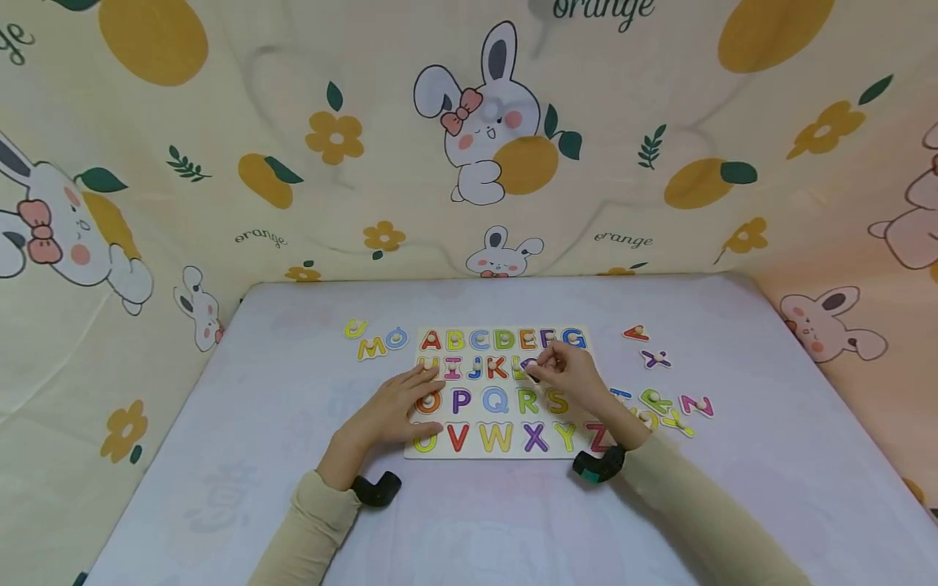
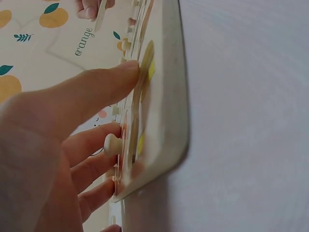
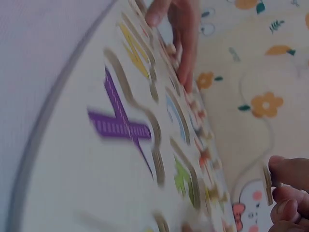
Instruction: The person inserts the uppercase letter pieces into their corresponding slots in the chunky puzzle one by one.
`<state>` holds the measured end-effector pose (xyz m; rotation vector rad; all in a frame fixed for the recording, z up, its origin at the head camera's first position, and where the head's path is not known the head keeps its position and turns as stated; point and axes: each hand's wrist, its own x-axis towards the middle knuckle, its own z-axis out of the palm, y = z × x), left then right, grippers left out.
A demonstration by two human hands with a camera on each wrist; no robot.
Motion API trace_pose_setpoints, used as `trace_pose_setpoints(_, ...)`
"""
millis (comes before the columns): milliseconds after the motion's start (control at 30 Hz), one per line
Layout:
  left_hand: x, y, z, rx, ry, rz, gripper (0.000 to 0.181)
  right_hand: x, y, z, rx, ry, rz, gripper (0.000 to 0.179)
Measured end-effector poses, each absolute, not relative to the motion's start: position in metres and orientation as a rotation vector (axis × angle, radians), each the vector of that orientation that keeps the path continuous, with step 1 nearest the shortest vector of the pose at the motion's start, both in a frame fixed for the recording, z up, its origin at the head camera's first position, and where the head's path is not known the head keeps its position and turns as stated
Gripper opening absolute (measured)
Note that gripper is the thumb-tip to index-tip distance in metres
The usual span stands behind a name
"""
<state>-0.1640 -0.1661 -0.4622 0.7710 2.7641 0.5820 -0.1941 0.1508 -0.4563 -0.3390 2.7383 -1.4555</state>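
A white alphabet puzzle board [image 1: 476, 417] lies on the table, with rows of coloured letters. My left hand [image 1: 396, 408] rests on its left side, fingers spread over the edge. In the left wrist view the thumb [image 2: 104, 87] touches the board's face, near a small knob [image 2: 112, 144]. My right hand [image 1: 567, 373] is above the board's second row, by the L. Thumb and fingertips pinch a dark purple letter piece [image 1: 529, 369], seen edge-on as thin wood [image 3: 267, 184] in the right wrist view. Which letter it is I cannot tell.
Left of the board lie a yellow U [image 1: 355, 329], a yellow M [image 1: 371, 348] and a blue O [image 1: 396, 338]. To the right are a red letter [image 1: 636, 333], a purple X [image 1: 655, 359], a pink N [image 1: 696, 405], a green R [image 1: 655, 400] and several others, partly behind the right forearm.
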Motion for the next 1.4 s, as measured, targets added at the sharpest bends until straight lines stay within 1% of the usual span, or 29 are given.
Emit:
trace_pose_setpoints(300, -0.163, -0.167, -0.462, 0.755, 2.759, 0.583, 0.068, -0.186, 0.115, -0.46, -0.44, 2.734, -1.5, 0.019)
trace_pose_setpoints(733, -0.164, -0.17, -0.468, 0.843, 2.788, 0.601, 0.066, -0.175, 0.07, -0.474, -0.364, 2.72, -1.335, 0.022)
trace_pose_setpoints(1200, -0.163, -0.168, -0.467, 0.87, 2.797, 0.636, 0.066, -0.171, 0.051, -0.476, -0.33, 2.785, -1.168, 0.026)
trace_pose_setpoints(1400, -0.163, -0.168, -0.465, 0.872, 2.797, 0.647, 0.066, -0.173, 0.053, -0.471, -0.375, 2.714, -1.195, 0.019)
